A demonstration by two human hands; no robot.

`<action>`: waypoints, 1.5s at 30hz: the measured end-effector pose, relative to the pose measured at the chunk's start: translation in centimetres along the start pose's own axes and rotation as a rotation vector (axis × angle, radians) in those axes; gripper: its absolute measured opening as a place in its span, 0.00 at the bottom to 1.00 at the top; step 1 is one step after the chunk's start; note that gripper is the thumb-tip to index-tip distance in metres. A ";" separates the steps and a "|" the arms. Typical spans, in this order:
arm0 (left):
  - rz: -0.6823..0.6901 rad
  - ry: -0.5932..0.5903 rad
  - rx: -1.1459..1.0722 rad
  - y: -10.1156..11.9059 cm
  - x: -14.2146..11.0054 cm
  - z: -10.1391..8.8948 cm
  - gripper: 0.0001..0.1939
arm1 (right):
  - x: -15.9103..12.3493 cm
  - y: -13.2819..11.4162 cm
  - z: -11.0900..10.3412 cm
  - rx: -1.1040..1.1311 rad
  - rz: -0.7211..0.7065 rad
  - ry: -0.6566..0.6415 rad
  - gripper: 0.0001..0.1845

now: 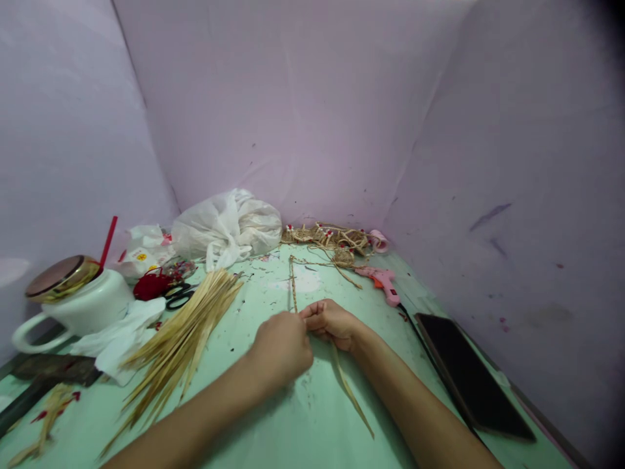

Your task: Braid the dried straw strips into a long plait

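Both my hands meet over the middle of the green tabletop (263, 423). My left hand (283, 345) is closed at the near end of a thin braided straw cord (293, 286), which runs away from me toward the back. Close beside it, the thumb and fingers of my right hand (329, 322) pinch at the same end of the cord. A loose flat straw strip (349, 387) hangs from under my right hand and trails toward me on the table. The exact strands between my fingertips are hidden.
A bundle of dry straw strips (190, 339) lies left, by black scissors (180, 296), red yarn (152, 284) and a white mug (92, 306). A hammer (53, 370) rests front left. Behind are a plastic bag (229, 225) and braided pieces (327, 238); right, a pink glue gun (385, 281) and phone (473, 374).
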State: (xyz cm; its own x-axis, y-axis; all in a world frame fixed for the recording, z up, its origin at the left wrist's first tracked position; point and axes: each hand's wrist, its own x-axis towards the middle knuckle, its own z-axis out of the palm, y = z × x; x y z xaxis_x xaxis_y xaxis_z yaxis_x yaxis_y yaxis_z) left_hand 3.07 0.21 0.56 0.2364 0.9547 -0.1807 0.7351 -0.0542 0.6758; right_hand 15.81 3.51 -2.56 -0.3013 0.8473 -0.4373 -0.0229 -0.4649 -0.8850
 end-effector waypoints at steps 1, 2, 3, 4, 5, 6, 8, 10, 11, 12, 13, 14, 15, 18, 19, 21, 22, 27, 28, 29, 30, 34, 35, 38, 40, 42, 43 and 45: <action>0.007 0.047 0.062 -0.2 0.4 -0.8 0.05 | 0.0 0.0 -0.1 -0.001 -0.003 -0.019 0.06; -0.022 0.082 0.069 -0.3 0.9 -1.6 0.06 | 0.0 -0.1 -0.2 -0.003 -0.007 -0.038 0.06; -0.089 0.085 0.016 -0.5 1.3 -2.2 0.08 | 0.0 -0.1 -0.3 -0.005 -0.014 -0.052 0.06; -0.166 0.033 -0.070 -0.7 1.6 -2.5 0.09 | 0.0 -0.1 -0.4 -0.006 -0.025 -0.063 0.06; -0.222 -0.036 -0.185 -0.8 1.9 -2.6 0.09 | -0.1 -0.1 -0.4 -0.009 -0.037 -0.072 0.07; -0.256 -0.109 -0.310 -0.9 2.1 -2.4 0.10 | -0.1 -0.1 -0.4 -0.014 -0.048 -0.079 0.06; -0.259 -0.209 -0.522 -1.1 2.2 -1.8 0.08 | -0.1 -0.1 -0.4 -0.027 -0.063 -0.085 0.06; -0.250 -0.224 -0.624 -1.2 2.3 -1.0 0.05 | -0.1 0.0 -0.3 -0.051 -0.077 -0.073 0.05; -0.263 -0.212 -0.634 -1.2 2.3 -0.7 0.04 | 0.0 0.1 -0.3 -0.075 -0.092 -0.061 0.05; -0.285 -0.197 -0.626 -1.2 2.3 -0.5 0.04 | 0.1 0.1 -0.3 -0.113 -0.116 -0.050 0.05; -0.311 -0.183 -0.606 -1.2 2.3 -0.3 0.04 | 0.2 0.2 -0.3 -0.171 -0.143 -0.038 0.05; -0.337 -0.173 -0.571 -1.3 2.4 -0.2 0.04 | 0.3 0.3 -0.3 -0.251 -0.170 -0.025 0.05; -0.359 -0.160 -0.524 -1.3 2.4 -0.1 0.04 | 0.4 0.3 -0.3 -0.348 -0.192 -0.005 0.05; -0.372 -0.115 -0.382 -1.7 2.6 0.4 0.04 | 0.3 0.1 -0.2 -0.693 -0.244 0.104 0.05; -0.351 -0.099 -0.356 -1.9 2.7 0.6 0.04 | 0.1 0.0 -0.1 -0.799 -0.259 0.150 0.05; -0.295 -0.072 -0.338 -2.3 2.8 1.0 0.04 | -0.4 -0.4 0.0 -0.953 -0.285 0.222 0.06; -0.265 -0.066 -0.334 -2.4 2.8 1.2 0.04 | -0.7 -0.6 0.1 -0.998 -0.284 0.239 0.06; -0.185 -0.047 -0.313 -3.2 3.1 1.8 0.05 | -1.7 -1.4 0.2 -1.054 -0.183 0.260 0.06; -0.170 -0.046 -0.309 -3.4 3.2 1.9 0.04 | -1.8 -1.6 0.1 -1.055 -0.177 0.267 0.06; -0.157 -0.045 -0.303 -3.5 3.3 1.9 0.04 | -1.8 -1.7 0.1 -1.054 -0.179 0.273 0.06; -0.148 -0.043 -0.294 -3.6 3.3 1.9 0.04 | -1.9 -1.7 0.1 -1.051 -0.184 0.277 0.07; -0.180 -0.038 -0.285 -3.3 3.2 1.7 0.04 | -2.2 -2.0 0.5 -1.033 -0.147 0.251 0.06; -0.213 -0.044 -0.297 -3.0 3.1 1.6 0.05 | -2.2 -1.9 0.7 -1.035 -0.133 0.242 0.06; -0.346 -0.089 -0.385 -2.1 2.8 1.0 0.07 | -2.4 -1.6 1.7 -1.068 -0.143 0.248 0.04; -0.388 -0.130 -0.493 -1.8 2.7 0.5 0.07 | -2.5 -1.3 2.5 -1.095 -0.172 0.263 0.04; -0.355 -0.158 -0.583 -1.8 2.7 0.2 0.06 | -2.6 -1.1 3.1 -1.118 -0.197 0.272 0.04; -0.317 -0.162 -0.605 -1.9 2.7 0.0 0.05 | -2.7 -1.0 3.3 -1.122 -0.212 0.274 0.04; -0.234 -0.167 -0.607 -2.2 2.8 -0.2 0.04 | -3.0 -1.3 3.2 -1.106 -0.222 0.245 0.05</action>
State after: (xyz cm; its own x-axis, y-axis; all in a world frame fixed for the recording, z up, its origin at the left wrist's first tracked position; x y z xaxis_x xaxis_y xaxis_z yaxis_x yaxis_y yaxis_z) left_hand 1.97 3.01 -1.32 0.2453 0.8605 -0.4465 0.3026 0.3696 0.8786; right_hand 13.68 0.76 0.40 -0.1996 0.9656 -0.1664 0.8322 0.0773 -0.5491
